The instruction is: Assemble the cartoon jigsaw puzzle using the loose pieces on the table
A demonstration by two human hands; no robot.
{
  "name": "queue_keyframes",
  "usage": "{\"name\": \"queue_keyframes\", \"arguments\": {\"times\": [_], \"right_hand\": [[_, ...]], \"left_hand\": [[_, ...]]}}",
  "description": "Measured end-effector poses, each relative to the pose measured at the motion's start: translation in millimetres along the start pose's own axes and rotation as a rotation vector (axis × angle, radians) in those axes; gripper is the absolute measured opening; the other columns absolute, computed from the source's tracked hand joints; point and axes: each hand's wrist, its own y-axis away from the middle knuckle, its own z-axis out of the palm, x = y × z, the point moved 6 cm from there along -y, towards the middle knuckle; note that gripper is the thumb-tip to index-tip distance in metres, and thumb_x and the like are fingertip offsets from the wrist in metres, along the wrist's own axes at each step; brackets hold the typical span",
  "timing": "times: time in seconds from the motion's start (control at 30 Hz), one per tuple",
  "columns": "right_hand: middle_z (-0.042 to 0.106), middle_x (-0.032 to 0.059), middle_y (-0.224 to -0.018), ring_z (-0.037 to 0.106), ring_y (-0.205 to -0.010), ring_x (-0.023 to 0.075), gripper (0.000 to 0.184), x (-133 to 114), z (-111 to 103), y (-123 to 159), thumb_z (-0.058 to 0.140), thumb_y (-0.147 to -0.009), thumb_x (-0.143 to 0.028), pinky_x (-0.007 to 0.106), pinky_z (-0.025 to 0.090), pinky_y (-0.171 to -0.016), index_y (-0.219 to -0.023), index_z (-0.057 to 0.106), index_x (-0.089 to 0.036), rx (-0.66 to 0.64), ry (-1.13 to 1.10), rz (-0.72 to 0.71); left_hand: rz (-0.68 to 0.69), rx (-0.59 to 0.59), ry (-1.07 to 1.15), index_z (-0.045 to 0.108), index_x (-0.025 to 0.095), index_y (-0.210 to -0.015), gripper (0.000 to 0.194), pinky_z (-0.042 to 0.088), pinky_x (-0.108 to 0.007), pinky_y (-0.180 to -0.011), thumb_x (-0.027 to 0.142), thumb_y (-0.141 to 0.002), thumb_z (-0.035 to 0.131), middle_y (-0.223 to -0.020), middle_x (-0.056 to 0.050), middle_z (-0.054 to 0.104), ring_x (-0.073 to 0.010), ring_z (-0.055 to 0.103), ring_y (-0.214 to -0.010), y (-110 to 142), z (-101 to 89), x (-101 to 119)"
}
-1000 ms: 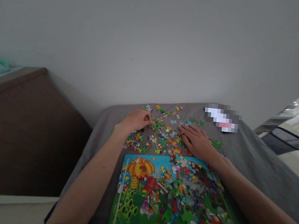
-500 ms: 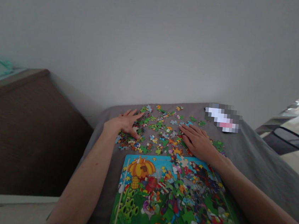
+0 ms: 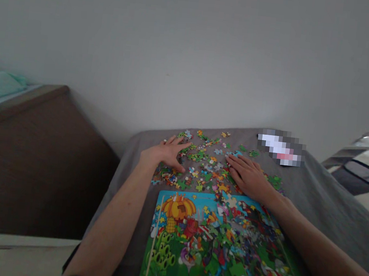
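Observation:
My left hand lies palm down with its fingers spread, touching the loose jigsaw pieces and holding nothing. My right hand rests flat on the right side of the same scatter, also with its fingers apart and nothing in them. The many small, colourful pieces are spread between and under my hands. Nearer me lies a partly assembled cartoon jigsaw puzzle on a board, with bright mushrooms and green plants. Some of its lower right area looks jumbled.
A grey cloth covers the surface beneath the puzzle. A pixelated object lies at its far edge. A brown panel stands to the left, with teal items beyond it. A glossy white object is at the right, and a white wall behind.
My left hand has moved slightly right across the pieces, its fingers spread. My right hand stays in nearly the same place on the pieces. The view has shifted slightly.

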Motion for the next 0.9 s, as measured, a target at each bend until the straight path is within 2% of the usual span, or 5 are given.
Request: {"name": "queue_keyframes", "arguments": {"times": [0.1, 0.27, 0.47, 0.73, 0.9], "right_hand": [[0.056, 0.0086, -0.146, 0.048, -0.135, 0.0315, 0.047, 0, 0, 0, 0.032, -0.103, -0.032, 0.054, 0.043, -0.106, -0.143, 0.054, -0.019, -0.001, 0.005, -0.004], [0.056, 0.0088, -0.146, 0.049, -0.134, 0.0312, 0.047, -1, -1, 0, 0.033, -0.103, -0.032, 0.052, 0.042, -0.107, -0.142, 0.055, -0.017, 0.007, 0.016, -0.018], [0.06, 0.0109, -0.141, 0.052, -0.131, 0.0292, 0.042, -3, -4, -2, 0.037, -0.102, -0.029, 0.05, 0.043, -0.106, -0.136, 0.059, -0.016, 0.029, 0.005, -0.038], [0.062, 0.0133, -0.137, 0.056, -0.125, 0.0295, 0.04, -5, -6, -3, 0.035, -0.102, -0.028, 0.049, 0.047, -0.101, -0.131, 0.059, -0.015, 0.044, 0.009, -0.046], [0.062, 0.0143, -0.136, 0.057, -0.125, 0.0297, 0.04, -5, -6, -3, 0.037, -0.102, -0.028, 0.049, 0.047, -0.1, -0.131, 0.06, -0.015, 0.045, -0.001, -0.046]], "left_hand": [[-0.018, 0.037, 0.024, 0.011, 0.033, -0.16, 0.111, 0.02, -0.058, -0.12, 0.059, -0.072, 0.075, -0.168, -0.008, 0.001, -0.0339, 0.006, -0.154, -1, -2.6, -1], [-0.249, 0.277, 0.053, 0.023, 0.028, -0.158, 0.076, 0.026, -0.052, -0.118, 0.053, -0.092, 0.052, -0.166, -0.01, 0.021, -0.0306, 0.02, -0.152, -1, -16.9, -31], [-0.348, 0.446, 0.102, 0.047, 0.028, -0.145, 0.056, 0.035, -0.046, -0.114, 0.051, -0.095, 0.049, -0.154, -0.008, 0.045, -0.0283, 0.037, -0.143, -7, -18.2, -50], [-0.313, 0.345, 0.128, 0.053, 0.03, -0.139, 0.06, 0.036, -0.056, -0.11, 0.056, -0.086, 0.062, -0.156, -0.009, 0.042, -0.0344, 0.034, -0.143, -10, -7.6, -46], [-0.273, 0.268, 0.112, 0.046, 0.035, -0.146, 0.076, 0.032, -0.06, -0.111, 0.064, -0.079, 0.067, -0.161, -0.008, 0.033, -0.0388, 0.027, -0.147, -12, -2.7, -43]]}}
